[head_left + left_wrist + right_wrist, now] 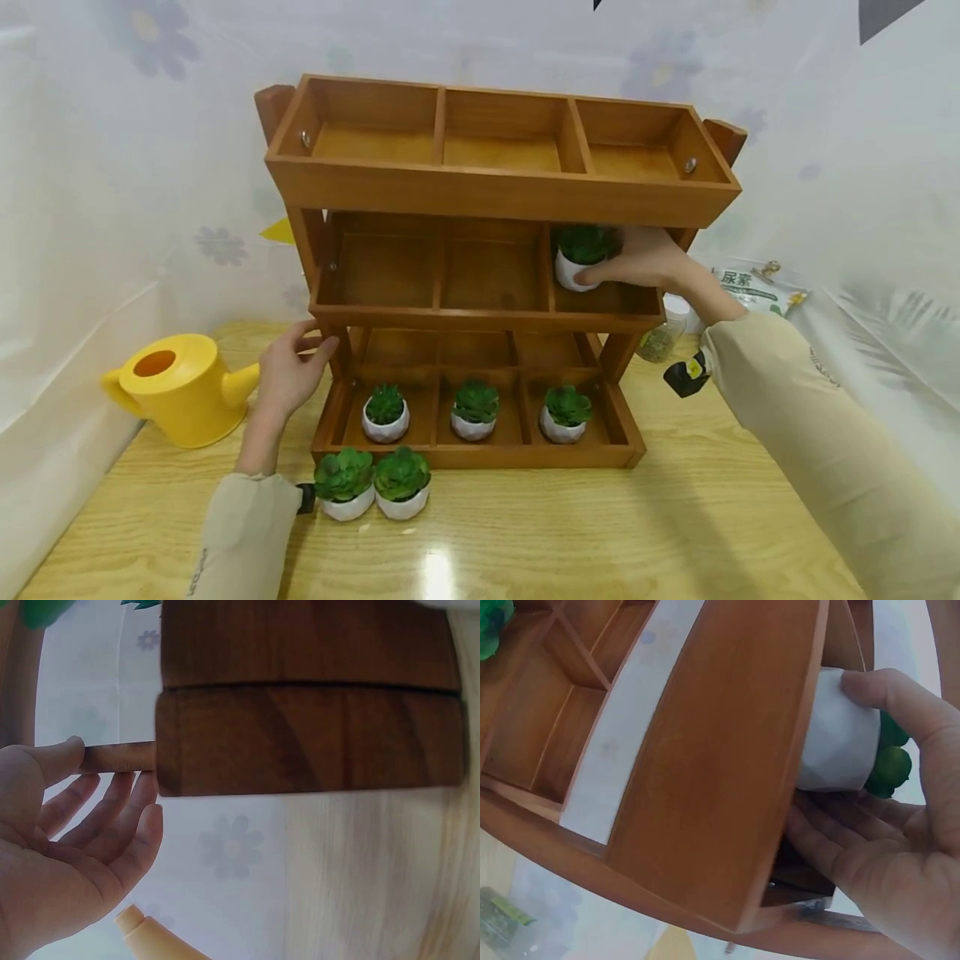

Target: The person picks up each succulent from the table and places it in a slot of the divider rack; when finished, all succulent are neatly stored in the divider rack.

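My right hand (637, 258) grips a potted succulent (573, 268) in the right compartment of the middle tier of a wooden three-tier plant stand (495, 192). In the right wrist view, thumb and fingers go round its white faceted pot (838, 735), partly inside the tier. My left hand (291, 371) holds the stand's left side post (116, 757), thumb on one side and fingers on the other. Along the bottom tier stand three potted succulents, a left one (386, 417), a middle one (474, 410) and a right one (565, 415).
Two more potted succulents, one (345, 485) beside the other (402, 483), stand on the wooden table (540, 533) before the stand. A yellow watering can (183, 392) is at the left. Behind the right arm are a jar (660, 337) and a white bag (753, 290) with a clip.
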Available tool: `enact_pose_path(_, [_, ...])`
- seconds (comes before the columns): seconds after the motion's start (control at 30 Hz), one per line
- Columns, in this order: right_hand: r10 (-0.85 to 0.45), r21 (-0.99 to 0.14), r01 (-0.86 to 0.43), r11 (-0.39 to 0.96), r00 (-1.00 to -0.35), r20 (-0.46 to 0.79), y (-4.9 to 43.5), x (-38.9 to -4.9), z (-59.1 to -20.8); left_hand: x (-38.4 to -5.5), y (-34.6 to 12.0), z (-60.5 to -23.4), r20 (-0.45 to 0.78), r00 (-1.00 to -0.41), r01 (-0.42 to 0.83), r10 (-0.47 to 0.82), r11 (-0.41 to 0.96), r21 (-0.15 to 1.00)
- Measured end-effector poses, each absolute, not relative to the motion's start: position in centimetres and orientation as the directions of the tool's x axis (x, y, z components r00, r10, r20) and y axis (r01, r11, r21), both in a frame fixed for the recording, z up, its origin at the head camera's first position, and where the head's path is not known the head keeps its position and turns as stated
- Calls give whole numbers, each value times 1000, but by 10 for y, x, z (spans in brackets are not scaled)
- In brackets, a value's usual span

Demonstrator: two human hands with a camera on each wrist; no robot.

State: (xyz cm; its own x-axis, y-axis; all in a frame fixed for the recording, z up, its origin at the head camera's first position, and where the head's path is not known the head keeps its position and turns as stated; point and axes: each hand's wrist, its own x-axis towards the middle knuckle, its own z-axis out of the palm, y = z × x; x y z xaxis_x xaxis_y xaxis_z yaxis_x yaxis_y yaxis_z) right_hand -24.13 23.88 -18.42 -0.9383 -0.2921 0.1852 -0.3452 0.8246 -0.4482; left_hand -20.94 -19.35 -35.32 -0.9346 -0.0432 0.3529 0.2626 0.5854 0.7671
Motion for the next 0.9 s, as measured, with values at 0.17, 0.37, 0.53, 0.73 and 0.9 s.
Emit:
enact_pose_path(0.17, [-308, -377, -340, 862, -940, 144, 237, -240, -182, -210, -194, -354, 344, -938, 256, -42, 585, 769])
enact_pose_path(0.37, [-327, -319, -343, 883, -939, 104, 238, -238, -184, -210, -195, -355, 358, -933, 266, -43, 589, 763])
enact_pose_path(0.53, [-343, -285, -358, 889, -934, 105, 239, -236, -182, -211, -194, -356, 364, -931, 272, -40, 588, 762])
enact_pose_path(0.73, [-356, -308, -364, 879, -931, 83, 238, -228, -181, -211, -194, -356, 370, -928, 277, -40, 589, 759])
enact_pose_path(0.9, [-362, -354, -365, 861, -929, 76, 238, -224, -179, -212, -194, -356, 368, -929, 277, -37, 588, 760])
